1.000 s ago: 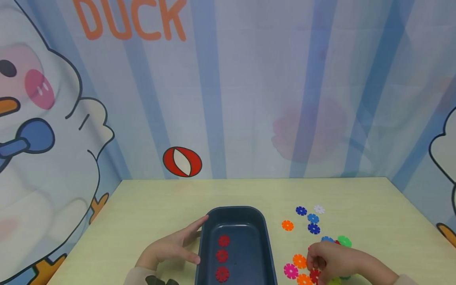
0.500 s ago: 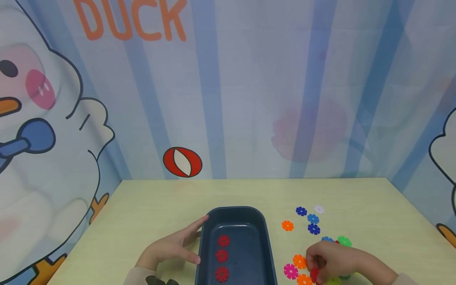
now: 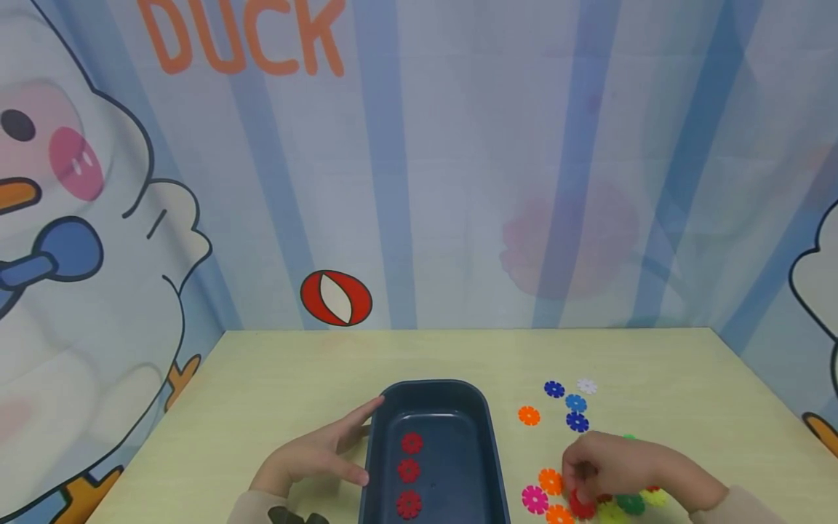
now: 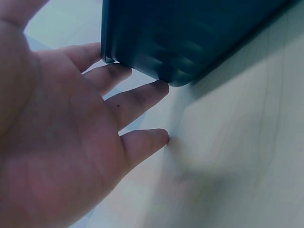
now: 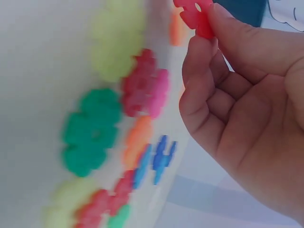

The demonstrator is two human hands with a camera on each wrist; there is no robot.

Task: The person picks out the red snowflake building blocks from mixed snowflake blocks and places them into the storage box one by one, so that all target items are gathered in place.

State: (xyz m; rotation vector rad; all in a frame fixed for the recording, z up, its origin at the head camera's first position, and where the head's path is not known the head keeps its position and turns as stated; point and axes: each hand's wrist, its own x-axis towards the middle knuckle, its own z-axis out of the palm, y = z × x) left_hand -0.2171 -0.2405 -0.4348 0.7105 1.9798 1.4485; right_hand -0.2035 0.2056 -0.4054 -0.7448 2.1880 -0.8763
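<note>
My right hand pinches a red flower-shaped disc between thumb and index finger, just over the scattered discs. In the right wrist view its notched edge pokes out past the fingertips. My left hand is spread along the left side of a dark blue tray, its straight fingers touching the wall; the left wrist view shows fingertips against the tray's side. Inside the tray, a column of red discs lies near the left wall.
Right of the tray lie loose discs: orange, pink, dark blue, white and dark green. Some are partly hidden under my right hand. A printed curtain hangs behind the table.
The right hand has closed its fingertips on a red disc and raised it slightly, uncovering green and yellow discs beneath the wrist. My left hand and the tray have stayed put.
</note>
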